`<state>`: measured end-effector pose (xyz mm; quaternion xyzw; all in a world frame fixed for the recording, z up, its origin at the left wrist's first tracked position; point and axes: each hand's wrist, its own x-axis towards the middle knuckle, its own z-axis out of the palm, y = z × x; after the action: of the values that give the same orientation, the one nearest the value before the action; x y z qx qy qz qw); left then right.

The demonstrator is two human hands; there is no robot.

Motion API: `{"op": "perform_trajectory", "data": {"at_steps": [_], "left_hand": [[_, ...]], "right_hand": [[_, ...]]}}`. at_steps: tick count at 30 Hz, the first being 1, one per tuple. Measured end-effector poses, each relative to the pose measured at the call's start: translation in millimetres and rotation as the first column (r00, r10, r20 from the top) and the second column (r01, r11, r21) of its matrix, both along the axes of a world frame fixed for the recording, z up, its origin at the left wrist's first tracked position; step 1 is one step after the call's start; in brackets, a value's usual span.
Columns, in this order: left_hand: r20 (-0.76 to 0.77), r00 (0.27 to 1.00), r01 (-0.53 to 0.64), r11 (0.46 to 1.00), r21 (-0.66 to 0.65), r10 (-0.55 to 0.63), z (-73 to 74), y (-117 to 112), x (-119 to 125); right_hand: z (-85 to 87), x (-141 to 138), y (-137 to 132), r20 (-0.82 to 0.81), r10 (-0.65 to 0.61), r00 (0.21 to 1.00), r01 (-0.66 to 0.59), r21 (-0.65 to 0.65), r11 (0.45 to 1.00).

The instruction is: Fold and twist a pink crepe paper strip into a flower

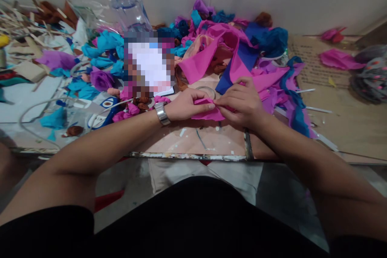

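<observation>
Between my two hands, just above the table's front part, is a small piece of pink crepe paper (208,113). My left hand (190,105), with a metal watch (162,113) at the wrist, pinches the paper between thumb and fingers. At the paper's right edge, my right hand (242,102) has its fingertips closed on it. Behind the hands lies a ring of wire or tape (206,89), partly covered. Longer pink crepe strips (198,64) and a dark blue strip (225,78) spread out beyond my right hand.
A clear bottle with a white cap (128,10) stands at the back left, near a blurred-out phone (151,64). Blue crumpled paper (104,42) and thin wooden sticks (18,20) crowd the left. Brown cardboard (341,117) covers the right, with a dark speckled bundle (371,74) on it.
</observation>
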<state>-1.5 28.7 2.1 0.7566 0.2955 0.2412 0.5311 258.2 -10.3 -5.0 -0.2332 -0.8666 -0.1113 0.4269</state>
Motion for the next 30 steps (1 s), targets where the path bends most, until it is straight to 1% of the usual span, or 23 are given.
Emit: {"op": "perform_trajectory", "data": {"at_steps": [3,6,10,13,16,20,25,30], "left_hand": [[-0.005,1.000,0.007,1.000,-0.003,-0.007,1.8,-0.9,0.1],[0.024,1.000,-0.005,1.000,0.006,0.005,-1.0,0.0,0.3],[0.038,0.999,-0.030,0.999,0.027,0.029,-3.6,1.2,0.6],[0.043,0.999,-0.012,0.999,0.043,0.010,-1.1,0.7,0.7],[0.048,0.999,0.014,0.998,0.055,-0.017,0.7,0.1,1.2],[0.038,0.999,0.004,0.999,0.035,-0.006,-3.1,0.8,1.6],[0.031,0.999,-0.011,1.000,0.010,0.011,-7.0,1.6,1.2],[0.051,0.999,-0.017,0.997,0.069,0.013,-7.2,1.6,0.5]], "right_hand": [[1.3,0.3,-0.2,0.016,0.008,1.000,-0.008,0.005,1.000],[3.4,0.3,-0.4,0.019,0.008,1.000,-0.009,0.028,1.000],[5.2,-1.1,-1.2,0.026,-0.012,1.000,0.011,0.023,1.000],[5.6,-1.6,-1.5,0.027,0.001,1.000,-0.002,0.045,0.999],[5.4,-0.3,-1.2,0.053,0.033,0.998,-0.035,0.024,0.999],[4.2,1.5,-1.0,0.075,0.051,0.996,-0.052,0.019,0.998],[2.9,2.3,-0.9,0.074,0.038,0.997,-0.038,-0.002,0.999],[2.5,1.6,-0.5,0.062,0.024,0.998,-0.025,0.017,1.000]]}}
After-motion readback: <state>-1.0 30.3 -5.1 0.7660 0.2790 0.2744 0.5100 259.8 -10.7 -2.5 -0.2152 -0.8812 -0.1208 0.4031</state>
